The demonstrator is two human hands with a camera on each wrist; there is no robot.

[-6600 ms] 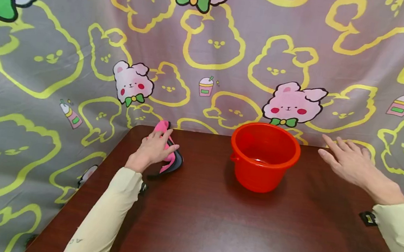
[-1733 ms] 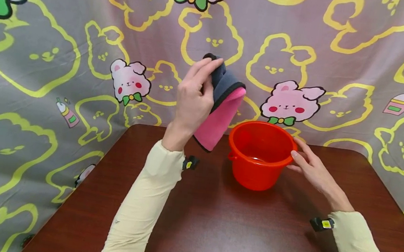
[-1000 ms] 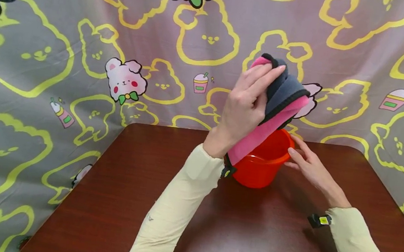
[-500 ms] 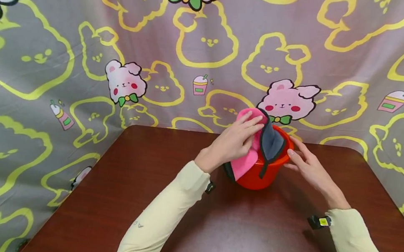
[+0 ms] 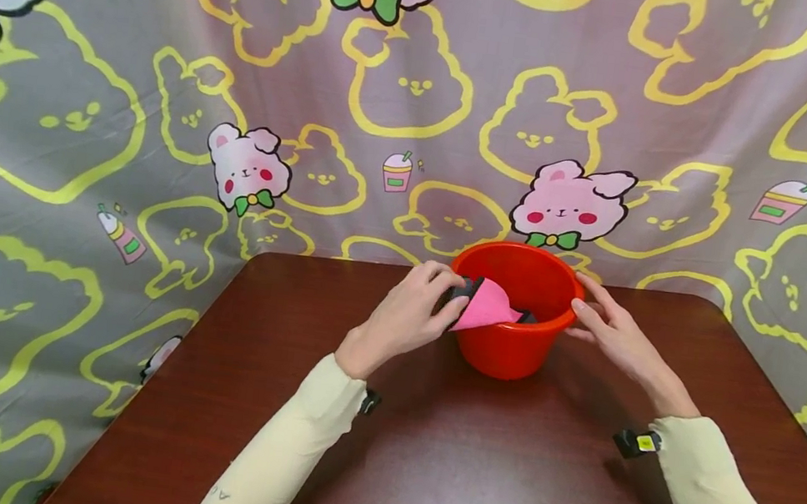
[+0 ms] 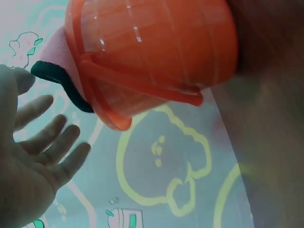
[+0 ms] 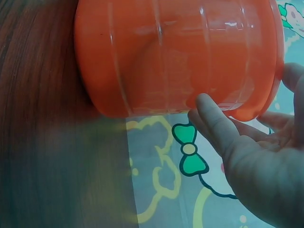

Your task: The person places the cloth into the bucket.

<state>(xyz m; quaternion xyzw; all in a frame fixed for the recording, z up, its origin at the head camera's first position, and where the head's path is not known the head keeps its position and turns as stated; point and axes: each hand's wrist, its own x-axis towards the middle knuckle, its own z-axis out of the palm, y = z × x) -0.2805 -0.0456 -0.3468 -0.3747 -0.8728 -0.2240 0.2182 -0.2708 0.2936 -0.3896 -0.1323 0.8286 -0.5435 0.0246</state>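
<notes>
A red plastic bucket (image 5: 504,353) stands upright toward the back of the table. A pink and dark grey cloth (image 5: 490,303) with black edging lies over the bucket's near left rim, partly inside. In the head view my left hand (image 5: 403,315) is right at the cloth's outer edge. The left wrist view shows that hand (image 6: 35,152) with fingers spread beside the cloth's black border (image 6: 61,80). My right hand (image 5: 616,333) holds the bucket's right side, thumb at the rim and fingers against the outer wall (image 7: 180,61).
The dark brown wooden table (image 5: 466,478) runs back to a grey curtain (image 5: 422,103) printed with cartoon animals. The curtain also hangs along the left and right sides. On the bucket hangs a red handle (image 6: 142,83), seen in the left wrist view.
My left hand lifted the cloth from the table's left, carried it right over the bucket and lowered it onto the rim. The right hand came in from the right to the bucket and stayed.
</notes>
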